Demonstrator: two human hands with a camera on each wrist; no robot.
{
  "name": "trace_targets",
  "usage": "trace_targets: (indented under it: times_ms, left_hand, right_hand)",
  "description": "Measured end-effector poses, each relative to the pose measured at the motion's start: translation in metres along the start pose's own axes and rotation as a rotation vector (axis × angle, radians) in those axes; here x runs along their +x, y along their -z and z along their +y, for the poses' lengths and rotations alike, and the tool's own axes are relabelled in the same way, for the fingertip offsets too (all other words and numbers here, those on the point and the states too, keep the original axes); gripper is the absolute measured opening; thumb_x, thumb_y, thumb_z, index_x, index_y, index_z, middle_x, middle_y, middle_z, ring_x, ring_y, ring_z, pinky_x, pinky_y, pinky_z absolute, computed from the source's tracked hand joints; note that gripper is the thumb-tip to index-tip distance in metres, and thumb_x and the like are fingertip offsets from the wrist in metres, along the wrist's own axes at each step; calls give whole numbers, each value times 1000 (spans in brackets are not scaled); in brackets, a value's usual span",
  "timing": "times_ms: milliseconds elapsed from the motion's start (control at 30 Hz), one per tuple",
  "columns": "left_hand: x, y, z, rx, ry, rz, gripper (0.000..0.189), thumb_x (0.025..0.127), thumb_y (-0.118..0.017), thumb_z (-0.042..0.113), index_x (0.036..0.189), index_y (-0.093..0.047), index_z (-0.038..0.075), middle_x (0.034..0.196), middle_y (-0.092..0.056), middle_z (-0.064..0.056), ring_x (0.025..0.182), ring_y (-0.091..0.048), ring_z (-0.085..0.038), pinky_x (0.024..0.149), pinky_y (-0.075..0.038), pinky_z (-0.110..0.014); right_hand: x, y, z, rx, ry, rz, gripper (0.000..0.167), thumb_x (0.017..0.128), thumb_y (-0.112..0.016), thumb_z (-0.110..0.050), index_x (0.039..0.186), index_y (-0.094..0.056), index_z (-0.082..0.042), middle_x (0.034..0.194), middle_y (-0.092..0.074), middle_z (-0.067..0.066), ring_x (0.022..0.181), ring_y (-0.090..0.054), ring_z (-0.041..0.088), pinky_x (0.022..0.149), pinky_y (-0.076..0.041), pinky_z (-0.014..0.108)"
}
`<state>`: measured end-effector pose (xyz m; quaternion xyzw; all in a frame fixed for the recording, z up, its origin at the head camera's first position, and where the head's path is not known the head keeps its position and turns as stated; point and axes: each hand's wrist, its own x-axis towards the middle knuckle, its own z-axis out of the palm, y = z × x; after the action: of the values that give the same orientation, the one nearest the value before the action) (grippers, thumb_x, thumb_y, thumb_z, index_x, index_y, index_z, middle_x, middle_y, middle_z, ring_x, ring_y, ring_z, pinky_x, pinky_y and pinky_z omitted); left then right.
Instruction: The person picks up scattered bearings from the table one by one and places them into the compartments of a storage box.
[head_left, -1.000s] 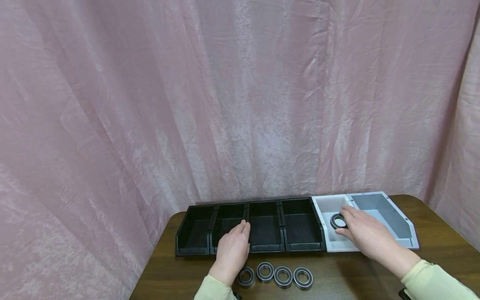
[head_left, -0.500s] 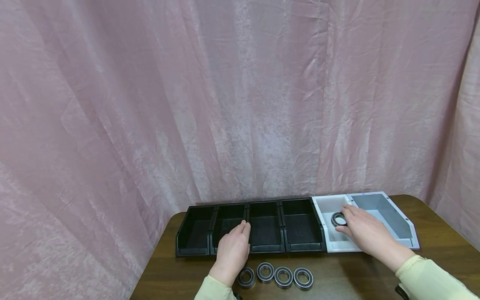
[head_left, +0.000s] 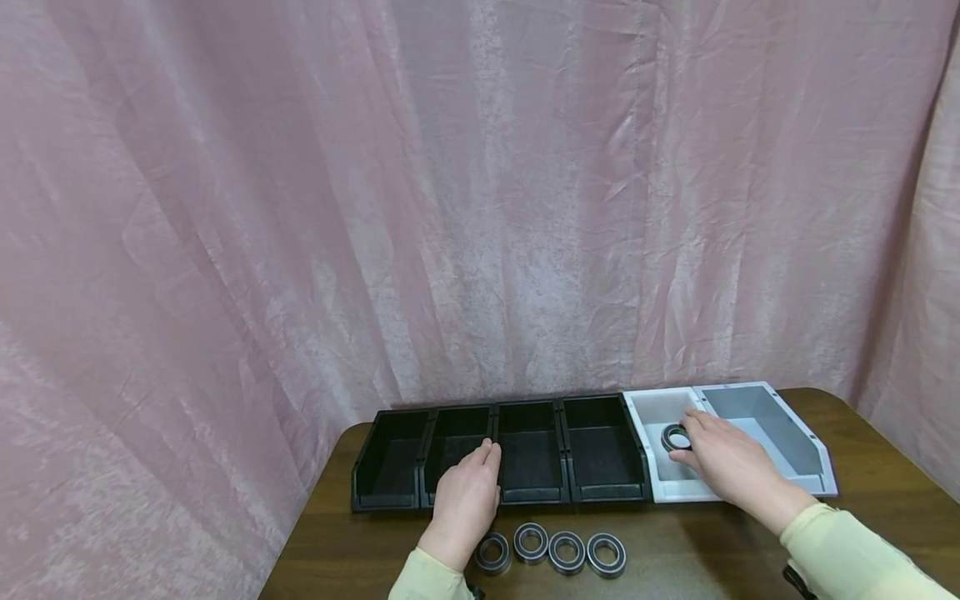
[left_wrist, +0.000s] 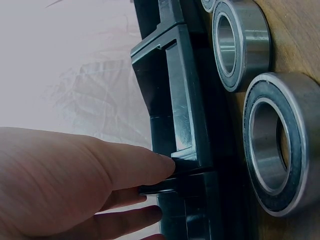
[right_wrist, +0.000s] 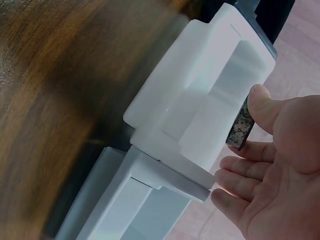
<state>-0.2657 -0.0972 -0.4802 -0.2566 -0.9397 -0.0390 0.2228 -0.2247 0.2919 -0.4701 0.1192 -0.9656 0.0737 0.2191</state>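
1. One silver-and-black ring-shaped metal bearing, pinched between thumb and forefinger of the right hand; tilted, over the white bin, exact height impossible to tell.
2. One white plastic open-fronted bin, fifth in the row from the left; directly beneath the pinched bearing, with pale inner walls on view.
3. One light-grey plastic open-fronted bin, at the row's right end, beside the white one; pale floor visible, partly behind the right hand.
4. Four black plastic open-fronted bins, side by side at the row's left; dark floors in view, the second partly covered.
5. One left hand, fingers extended, thumb apart from them, at the divider between second and third black bins; firmness of contact impossible to tell.
6. Four matching loose bearings, lying flat in front of the black bins, on a brown wood-grain worktop; leftmost just beside the left wrist.
7. One pink velvety curtain, hanging behind everything.
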Motion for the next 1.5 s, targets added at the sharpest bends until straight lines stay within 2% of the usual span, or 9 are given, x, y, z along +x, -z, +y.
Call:
trace_targets:
  times_ms: [367,500,933,1300,1500]
  left_hand:
    - [1,0,1,7,4,1,59,85,-98,14,137,-75,1,141,-73,-16,119,-76,-28,88,-67,-41]
    - [1,-1,0,7,3,2,59,84,-98,14,137,-75,1,141,-73,-16,120,-76,-29,89,-67,-42]
    - [1,-1,0,1,8,-6,60,85,-98,14,138,-74,1,142,-73,-16,120,-76,-29,89,-67,-42]
    - [2,0,1,0,11,-16,61,85,-98,14,139,-74,0,143,-72,-16,122,-75,-29,90,-66,-41]
    - [2,0,1,-2,11,-18,61,84,-98,14,139,-74,1,143,-72,-16,122,-75,-29,90,-66,-41]
  right_hand:
    - [2,-6,1,2,-17,-29,51,94,-89,-26,116,-65,13,122,-68,32,114,-70,51,96,-58,63]
    - [3,-10,1,-5,-9,-27,50,93,-90,-27,114,-66,12,116,-68,28,108,-70,50,94,-59,62]
    - [5,-22,1,-24,-7,-33,51,92,-91,-25,117,-68,14,120,-70,30,123,-66,51,114,-47,68]
    - [3,-28,1,-46,7,-12,46,90,-91,-26,109,-69,9,116,-72,26,121,-67,46,117,-41,70]
    - [3,-32,1,-52,1,-15,46,90,-91,-27,109,-70,8,118,-72,28,121,-67,48,118,-40,71]
